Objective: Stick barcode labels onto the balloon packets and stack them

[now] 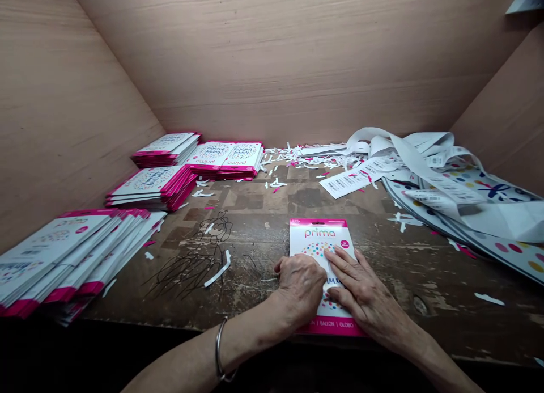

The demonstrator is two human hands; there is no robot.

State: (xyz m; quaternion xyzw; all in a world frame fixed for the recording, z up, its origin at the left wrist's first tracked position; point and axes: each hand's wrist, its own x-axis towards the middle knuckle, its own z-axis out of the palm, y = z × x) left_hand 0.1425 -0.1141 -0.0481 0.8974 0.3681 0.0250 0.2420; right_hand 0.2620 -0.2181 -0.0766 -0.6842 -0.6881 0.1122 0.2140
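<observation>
A white and pink balloon packet [318,234] marked "prima" lies flat near the table's front edge. My left hand [301,282], a bracelet on its wrist, is closed and presses on the packet's left half. Its fingers curl under, so whatever they may hold is hidden. My right hand [361,291] rests on the right half, fingers stretched out flat. Together both hands cover much of the printed middle.
Left are piles of similar packets [55,251], with another stack [148,180] and a back row [232,155] behind. Paper scraps [293,153] litter the worn table [255,234]. At right, label strips [408,155] lie over dotted printed sheets [510,248]. Wooden panels [272,58] enclose the table.
</observation>
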